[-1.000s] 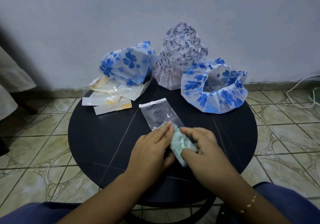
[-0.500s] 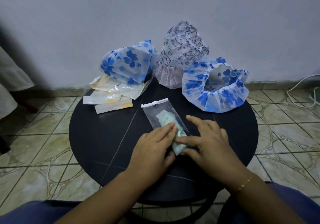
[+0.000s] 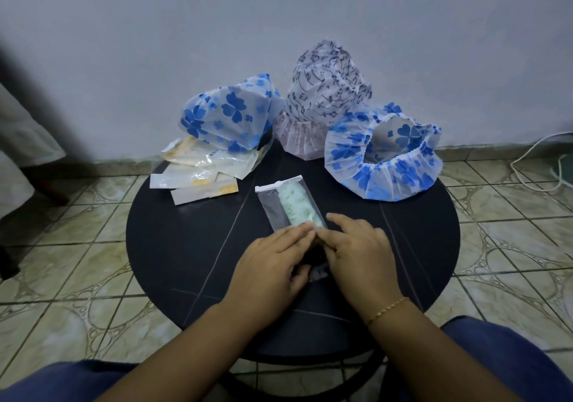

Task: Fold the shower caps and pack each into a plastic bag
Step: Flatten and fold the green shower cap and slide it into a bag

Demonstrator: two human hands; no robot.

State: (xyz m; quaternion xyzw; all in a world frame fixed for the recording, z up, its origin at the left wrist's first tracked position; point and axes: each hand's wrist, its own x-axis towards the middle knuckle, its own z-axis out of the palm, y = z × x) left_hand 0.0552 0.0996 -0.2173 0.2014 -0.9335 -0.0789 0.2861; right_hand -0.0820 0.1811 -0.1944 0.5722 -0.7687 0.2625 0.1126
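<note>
A folded pale green shower cap (image 3: 297, 206) lies inside a clear plastic bag (image 3: 272, 207) at the middle of the round black table (image 3: 186, 246). My left hand (image 3: 273, 265) holds the bag's near end, fingers on top and thumb by its edge. My right hand (image 3: 361, 252) rests beside it, its fingertips pressing the cap's near end. Three unfolded caps stand at the back: a blue-flowered cap (image 3: 229, 116) on the left, a music-note cap (image 3: 325, 91) in the middle, and an open blue-flowered cap (image 3: 384, 165) on the right.
Several filled flat bags (image 3: 198, 178) are stacked at the table's back left, partly under the left blue cap. A wall rises just behind the table. Tiled floor surrounds it, with a white cable (image 3: 539, 153) at the right. My knees sit under the near edge.
The green cap has slid from the bag's mouth deep into the bag, away from me. Both hands followed it forward and now lie flatter at the bag's near end.
</note>
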